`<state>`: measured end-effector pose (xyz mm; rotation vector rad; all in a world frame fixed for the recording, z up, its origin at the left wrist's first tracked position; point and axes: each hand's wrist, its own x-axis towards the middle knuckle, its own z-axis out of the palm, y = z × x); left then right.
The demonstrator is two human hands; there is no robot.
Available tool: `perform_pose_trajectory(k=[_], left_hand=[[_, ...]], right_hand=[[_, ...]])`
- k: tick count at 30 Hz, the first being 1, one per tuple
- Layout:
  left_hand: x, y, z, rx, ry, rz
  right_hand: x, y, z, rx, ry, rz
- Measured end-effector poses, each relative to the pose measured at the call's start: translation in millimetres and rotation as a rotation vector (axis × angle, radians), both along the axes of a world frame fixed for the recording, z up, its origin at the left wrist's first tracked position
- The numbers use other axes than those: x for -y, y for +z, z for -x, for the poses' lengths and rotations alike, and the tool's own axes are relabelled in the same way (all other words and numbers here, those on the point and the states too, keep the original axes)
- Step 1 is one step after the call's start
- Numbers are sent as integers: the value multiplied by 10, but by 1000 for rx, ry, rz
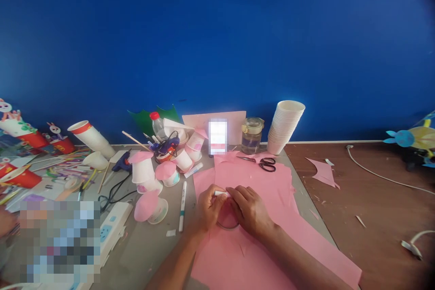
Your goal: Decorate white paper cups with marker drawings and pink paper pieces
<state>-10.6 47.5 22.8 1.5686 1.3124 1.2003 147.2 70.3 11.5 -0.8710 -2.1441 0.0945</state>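
Note:
Both my hands rest together on a round pink-covered cup (227, 217) that lies on sheets of pink paper (258, 235) on the grey table. My left hand (210, 210) curls around the cup's left side, fingers closed on it. My right hand (248, 208) lies over its right side, fingertips pinching at the top edge where a small white piece shows. What exactly the fingertips pinch is too small to tell.
Black-handled scissors (266, 163) lie on the paper beyond my hands. A white marker (182, 206) lies left of them, beside pink-topped cups (149, 208). A cup stack (283, 127), a glass jar (252, 135), a phone (217, 137), a power strip (113, 231) and straws (64, 170) crowd the table. Cables cross the brown floor (374, 208).

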Motion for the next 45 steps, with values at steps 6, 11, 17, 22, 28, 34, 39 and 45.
perform_pose_trajectory(k=[6,11,17,22,28,34,39,45], left_hand=[[17,11,6,-34,-17,11],[8,17,19,-17,-64,37],[-3,34,29,6,-96,57],[9,49,55,-70,-87,8],[16,104,68,-202,-42,3],[-10,84,39,-208,72,8],[-15,93,35,-197,94,9],[-46,68,-75,-138,84,6]], right_hand=[[48,88,5,66,-63,12],[68,109,2,87,-66,29],[54,62,33,36,-19,59],[57,103,7,123,-16,106],[97,260,-33,175,-46,156],[88,270,25,112,-110,-11],[-9,257,9,97,-49,-123],[-117,202,-89,110,-14,-263]])
